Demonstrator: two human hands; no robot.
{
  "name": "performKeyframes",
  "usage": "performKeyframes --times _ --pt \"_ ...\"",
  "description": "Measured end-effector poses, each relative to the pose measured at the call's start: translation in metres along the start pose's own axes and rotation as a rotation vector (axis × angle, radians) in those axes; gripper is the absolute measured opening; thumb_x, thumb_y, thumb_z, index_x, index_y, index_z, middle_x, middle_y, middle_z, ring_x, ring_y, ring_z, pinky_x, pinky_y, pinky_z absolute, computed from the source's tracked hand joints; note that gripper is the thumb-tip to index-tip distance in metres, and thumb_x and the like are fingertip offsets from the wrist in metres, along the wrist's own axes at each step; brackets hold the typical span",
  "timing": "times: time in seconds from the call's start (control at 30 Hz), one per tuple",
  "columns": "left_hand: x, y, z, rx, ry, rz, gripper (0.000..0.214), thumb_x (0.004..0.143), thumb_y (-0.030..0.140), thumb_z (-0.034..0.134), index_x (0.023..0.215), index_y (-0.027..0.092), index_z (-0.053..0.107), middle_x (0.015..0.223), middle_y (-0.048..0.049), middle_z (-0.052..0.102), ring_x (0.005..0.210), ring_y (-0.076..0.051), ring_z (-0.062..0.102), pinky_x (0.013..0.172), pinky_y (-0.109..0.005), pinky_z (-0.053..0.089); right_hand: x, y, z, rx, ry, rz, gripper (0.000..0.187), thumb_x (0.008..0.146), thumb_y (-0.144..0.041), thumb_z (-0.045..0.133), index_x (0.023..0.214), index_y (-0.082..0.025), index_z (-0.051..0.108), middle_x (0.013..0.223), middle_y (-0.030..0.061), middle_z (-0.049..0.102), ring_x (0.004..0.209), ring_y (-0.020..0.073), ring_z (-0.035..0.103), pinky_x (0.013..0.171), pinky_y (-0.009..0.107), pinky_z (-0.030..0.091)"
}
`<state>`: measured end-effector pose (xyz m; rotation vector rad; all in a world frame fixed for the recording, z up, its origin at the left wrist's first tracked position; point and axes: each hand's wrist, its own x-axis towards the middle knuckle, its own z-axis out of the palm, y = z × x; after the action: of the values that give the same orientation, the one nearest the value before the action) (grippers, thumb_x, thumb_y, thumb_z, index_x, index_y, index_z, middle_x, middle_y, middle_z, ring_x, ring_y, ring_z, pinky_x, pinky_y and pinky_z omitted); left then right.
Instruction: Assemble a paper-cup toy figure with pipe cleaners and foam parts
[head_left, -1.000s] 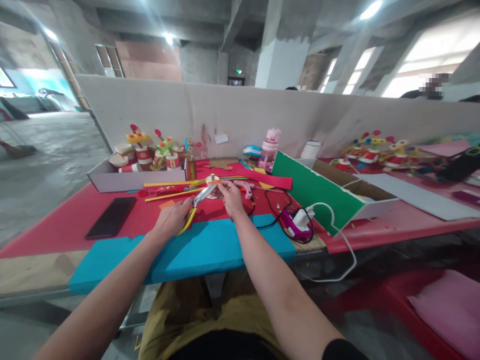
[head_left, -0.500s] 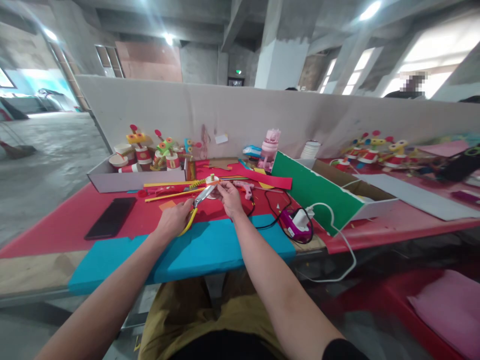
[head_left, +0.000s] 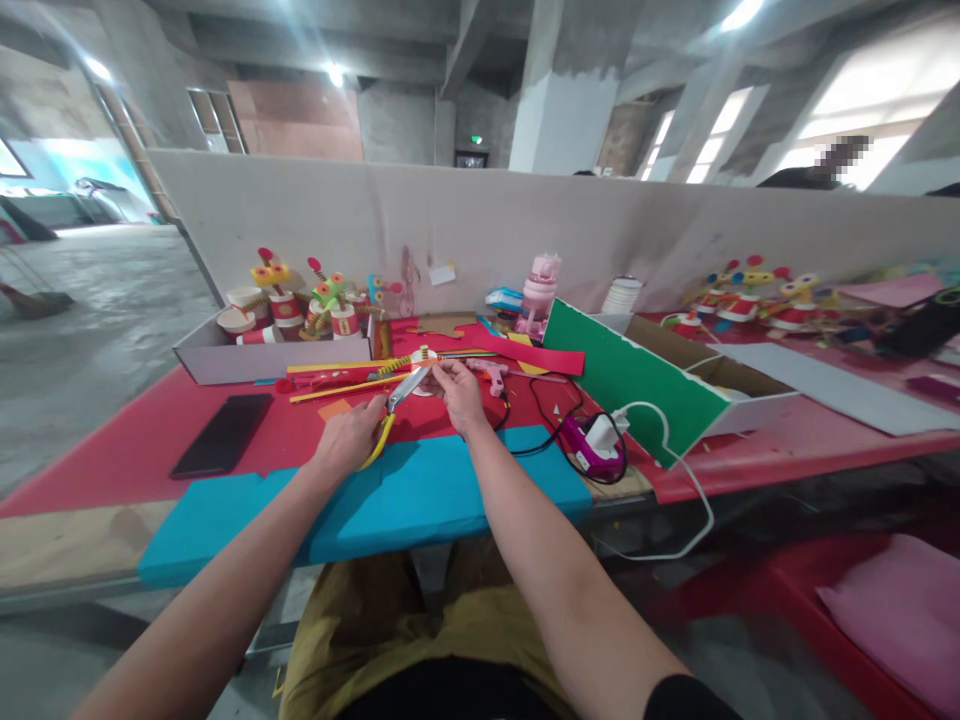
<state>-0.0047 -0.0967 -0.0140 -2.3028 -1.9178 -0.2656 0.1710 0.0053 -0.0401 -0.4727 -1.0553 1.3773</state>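
My left hand [head_left: 351,435] is closed on scissors [head_left: 407,390] with yellow handles, their silver blades pointing away and to the right. At the blade tips, my right hand [head_left: 459,398] is pinched around something small; a bit of orange shows there, but I cannot make out what it is. Just behind the blades is a white, round-topped piece [head_left: 424,356] with a yellow striped coil beside it, partly covered by my fingers and the scissors. A pink glue gun [head_left: 491,374] lies right of my right hand. Blue sheeting [head_left: 420,490] covers the table's front edge below both hands.
A black phone [head_left: 223,436] lies at left, before a white box [head_left: 277,362] of cup figures. To the right are a purple power strip [head_left: 592,448] with cables and a green-sided box [head_left: 630,380]. Yellow strips [head_left: 349,388] lie near my left hand.
Almost nothing differs. Both hands and the scissors keep their places, with only a slight shift of the right fingers at the blade tips.
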Motion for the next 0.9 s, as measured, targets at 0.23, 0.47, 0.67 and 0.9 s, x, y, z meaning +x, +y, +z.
performKeyframes --times 0.23,0.47,0.67,0.9 --pt "0.0019 -0.0017 0.0034 -0.03 0.027 0.012 0.042 0.09 0.027 0.038 0.131 0.018 0.042 0.107 -0.013 0.068 0.091 -0.026 0.067 0.064 -0.027 0.044 -0.0007 0.0011 0.0011 -0.043 -0.007 0.038 0.032 0.066 -0.043 0.077 0.081 -0.021 0.058 0.071 -0.0029 0.07 0.06 0.0153 0.068 0.065 0.032 0.058" --pt "0.0015 -0.0009 0.0024 -0.034 -0.002 0.012 0.04 0.09 0.025 0.036 0.129 0.016 0.044 0.1 -0.0133 0.069 0.089 -0.026 0.067 0.067 -0.029 0.045 -0.0012 0.0018 0.0026 -0.001 -0.019 0.02 0.034 0.064 -0.043 0.078 0.08 -0.021 0.058 0.07 -0.0034 0.07 0.055 0.014 0.066 0.062 0.03 0.058" --pt "0.0017 -0.0006 0.0022 -0.029 0.004 0.012 0.04 0.091 0.027 0.035 0.129 0.015 0.044 0.095 -0.0138 0.07 0.087 -0.028 0.068 0.066 -0.03 0.046 -0.0012 0.0015 0.0028 -0.021 -0.006 0.029 0.034 0.066 -0.045 0.077 0.082 -0.021 0.058 0.071 -0.0025 0.07 0.06 0.0156 0.068 0.065 0.032 0.058" --pt "0.0018 -0.0007 0.0039 -0.043 0.008 0.018 0.042 0.09 0.025 0.037 0.13 0.015 0.043 0.094 -0.0138 0.07 0.087 -0.027 0.068 0.067 -0.03 0.046 -0.0011 0.0023 0.0028 0.001 -0.01 0.024 0.034 0.066 -0.045 0.078 0.082 -0.022 0.058 0.071 -0.0024 0.07 0.059 0.0151 0.067 0.065 0.032 0.058"
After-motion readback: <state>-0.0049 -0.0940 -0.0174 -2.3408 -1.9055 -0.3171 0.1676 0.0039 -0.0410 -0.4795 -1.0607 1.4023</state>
